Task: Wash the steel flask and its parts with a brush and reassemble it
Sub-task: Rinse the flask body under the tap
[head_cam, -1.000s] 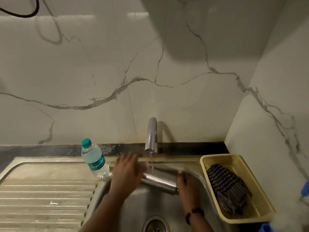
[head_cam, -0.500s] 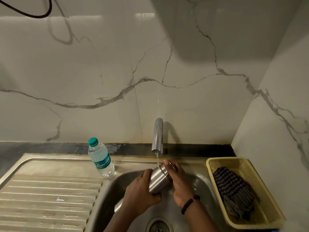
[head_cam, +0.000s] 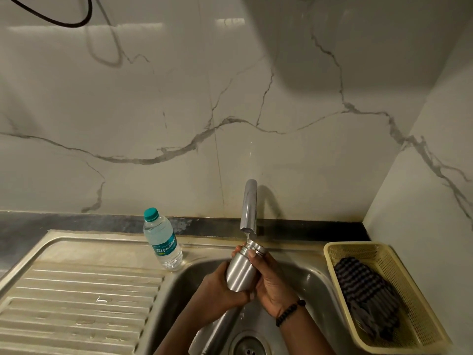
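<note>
Both hands [head_cam: 253, 285] hold the flask [head_cam: 242, 271] under the tap [head_cam: 248, 206].

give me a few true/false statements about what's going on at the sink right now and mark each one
1. Both hands hold the steel flask. True: left hand, right hand.
2. The flask's mouth is under the tap with water running. True.
3. The plastic water bottle lies inside the sink basin. False: it stands beside the basin.
4. The yellow basket is empty. False: a dark striped cloth lies in it.
</note>
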